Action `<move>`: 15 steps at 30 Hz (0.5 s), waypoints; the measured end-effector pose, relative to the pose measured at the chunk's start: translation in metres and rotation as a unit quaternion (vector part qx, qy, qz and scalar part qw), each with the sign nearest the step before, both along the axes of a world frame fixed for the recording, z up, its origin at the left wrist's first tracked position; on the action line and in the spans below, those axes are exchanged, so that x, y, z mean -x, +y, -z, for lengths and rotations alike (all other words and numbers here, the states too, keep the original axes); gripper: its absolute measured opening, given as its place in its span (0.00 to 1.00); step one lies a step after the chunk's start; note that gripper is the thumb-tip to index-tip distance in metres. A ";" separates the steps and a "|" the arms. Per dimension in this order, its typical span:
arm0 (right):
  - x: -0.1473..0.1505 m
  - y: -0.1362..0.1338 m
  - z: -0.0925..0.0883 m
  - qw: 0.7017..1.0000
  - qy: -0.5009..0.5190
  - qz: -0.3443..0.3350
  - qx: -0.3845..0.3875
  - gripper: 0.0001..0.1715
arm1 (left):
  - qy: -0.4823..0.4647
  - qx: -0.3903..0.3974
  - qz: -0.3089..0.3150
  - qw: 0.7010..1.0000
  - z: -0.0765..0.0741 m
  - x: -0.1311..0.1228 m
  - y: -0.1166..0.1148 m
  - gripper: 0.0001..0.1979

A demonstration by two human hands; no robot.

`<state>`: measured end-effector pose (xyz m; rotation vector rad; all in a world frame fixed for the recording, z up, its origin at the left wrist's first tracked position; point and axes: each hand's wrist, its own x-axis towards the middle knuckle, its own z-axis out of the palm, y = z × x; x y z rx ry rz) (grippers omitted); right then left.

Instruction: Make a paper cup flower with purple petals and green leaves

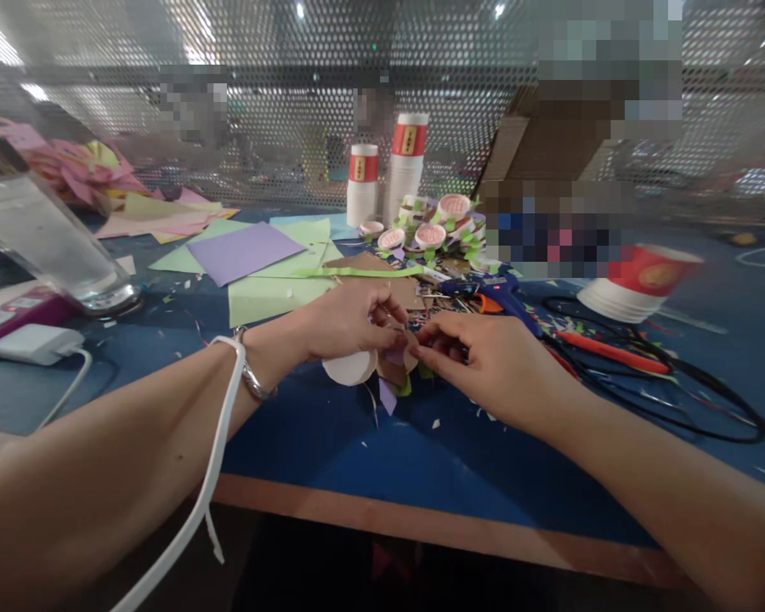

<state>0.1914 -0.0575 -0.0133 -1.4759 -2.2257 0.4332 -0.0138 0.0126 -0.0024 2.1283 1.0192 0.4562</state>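
Observation:
Above the front of the blue table, my left hand [357, 321] pinches one side of a small paper craft piece [392, 371]. Fingertips of my right hand [494, 348] close on its other edge. The piece has a pale rounded part, with purple and green paper tips hanging below. My fingers hide much of it. A white paper disc [350, 369] shows just under my left hand; I cannot tell if it is joined to the piece. Behind my hands lies a brown cardboard piece [382, 270], with a light green paper strip [363, 273] across it.
A blue glue gun [507, 296] and black cable [733, 406] lie to the right, near a tilted paper cup stack [643, 280]. Finished-looking paper pieces [430, 236] and upright cup stacks [362, 187] stand behind. Coloured sheets [248, 251], a glass [70, 246] and a white charger [38, 342] sit left.

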 end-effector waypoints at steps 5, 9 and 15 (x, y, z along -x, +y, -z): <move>-0.001 -0.006 -0.003 0.996 0.047 0.008 -0.076 0.07 | -0.075 0.045 -0.068 0.994 -0.003 0.000 0.002 0.05; 0.001 -0.010 -0.003 0.993 0.051 -0.015 -0.109 0.05 | -0.154 0.096 -0.124 0.976 -0.004 -0.001 0.001 0.02; 0.005 -0.012 -0.004 0.991 0.060 -0.025 -0.119 0.10 | -0.218 0.150 -0.146 0.953 -0.009 -0.006 -0.008 0.03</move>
